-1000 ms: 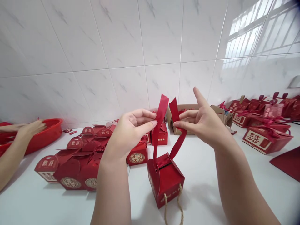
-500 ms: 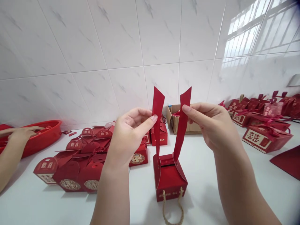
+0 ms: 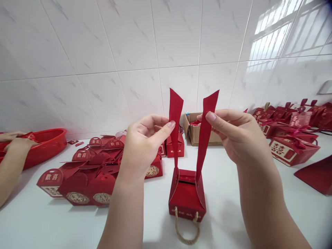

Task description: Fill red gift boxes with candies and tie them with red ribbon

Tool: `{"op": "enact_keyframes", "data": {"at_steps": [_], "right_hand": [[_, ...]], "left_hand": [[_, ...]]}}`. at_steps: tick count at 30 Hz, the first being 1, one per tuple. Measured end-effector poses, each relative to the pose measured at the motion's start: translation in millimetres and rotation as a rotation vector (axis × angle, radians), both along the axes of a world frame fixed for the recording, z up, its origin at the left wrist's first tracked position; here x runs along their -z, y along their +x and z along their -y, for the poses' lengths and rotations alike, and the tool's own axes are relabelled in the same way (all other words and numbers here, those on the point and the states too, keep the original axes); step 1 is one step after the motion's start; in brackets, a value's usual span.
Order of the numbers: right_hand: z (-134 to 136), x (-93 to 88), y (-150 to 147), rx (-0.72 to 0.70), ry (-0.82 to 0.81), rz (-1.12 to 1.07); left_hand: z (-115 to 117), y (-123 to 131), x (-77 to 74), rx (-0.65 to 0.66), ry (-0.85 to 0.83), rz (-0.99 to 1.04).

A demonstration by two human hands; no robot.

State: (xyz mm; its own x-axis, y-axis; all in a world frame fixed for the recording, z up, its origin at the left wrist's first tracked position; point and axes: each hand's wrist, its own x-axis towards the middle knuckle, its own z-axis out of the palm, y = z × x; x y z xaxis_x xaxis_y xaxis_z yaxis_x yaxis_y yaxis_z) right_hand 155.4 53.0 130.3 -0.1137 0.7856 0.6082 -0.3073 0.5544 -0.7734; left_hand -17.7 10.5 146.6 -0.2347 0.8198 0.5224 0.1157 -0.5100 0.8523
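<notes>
Centrally placed: one red box between two forearms

Nearest, a rope handle loops out from the front of the box, which stands on the white surface. The left hand has its grip pinched on the left ribbon tail; the right hand has its grip pinched on the right ribbon tail. Both tails rise from the side flaps, well apart.

The left forearm blocks part of a cluster of red boxes, and the left hand partly hides a medallion box. To the right lie a dark red piece and, just past it, a double-happiness box.

At far left, another person's hands are at a red basin. Farther back, a cardboard carton sits partly behind the right ribbon tail and right hand; red bags crowd the right. Behind everything rises a tiled wall.
</notes>
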Motion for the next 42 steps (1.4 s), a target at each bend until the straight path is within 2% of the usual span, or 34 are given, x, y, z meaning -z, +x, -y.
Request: {"op": "enact_keyframes", "data": {"at_steps": [7,13,19,23,25,27,30,32,34,38,42], "right_hand": [[2.7,1.2,-4.1,-0.018,-0.044,0.044],[8.3,2.2,-8.3,-0.001,0.003,0.091],[10.8,0.4,-6.9,-0.066,0.058,0.123],[11.6,-0.9,-6.5,-0.085,0.095,0.170],[10.1,-0.2,-7.4,-0.085,0.083,0.173],[6.0,1.7,-8.4,-0.131,0.046,0.146],[-4.3,5.1,-8.1,-0.296,-0.044,0.105],[-11.5,6.9,-6.3,-0.381,-0.095,0.099],[-16.9,8.2,-3.6,-0.403,-0.106,0.122],[-19.6,8.9,1.9,-0.316,0.038,0.258],[-14.9,9.0,4.3,-0.047,0.368,0.406]], "left_hand": [[-1.3,1.0,4.8,0.093,-0.020,-0.044],[3.5,16.1,6.4,0.128,0.037,-0.049],[3.2,25.4,8.3,0.112,0.043,-0.133],[3.2,25.0,6.6,0.006,0.065,-0.177],[3.7,24.0,5.6,-0.003,0.055,-0.213],[2.9,22.6,5.8,0.035,0.044,-0.230],[-2.0,19.1,8.2,0.123,0.022,-0.222],[-6.9,15.1,10.0,0.206,-0.046,-0.226],[-11.2,9.8,10.8,0.277,-0.123,-0.265],[-13.1,-0.7,9.3,0.292,-0.180,-0.337],[-8.7,-4.0,6.7,0.292,-0.198,-0.300]]}}
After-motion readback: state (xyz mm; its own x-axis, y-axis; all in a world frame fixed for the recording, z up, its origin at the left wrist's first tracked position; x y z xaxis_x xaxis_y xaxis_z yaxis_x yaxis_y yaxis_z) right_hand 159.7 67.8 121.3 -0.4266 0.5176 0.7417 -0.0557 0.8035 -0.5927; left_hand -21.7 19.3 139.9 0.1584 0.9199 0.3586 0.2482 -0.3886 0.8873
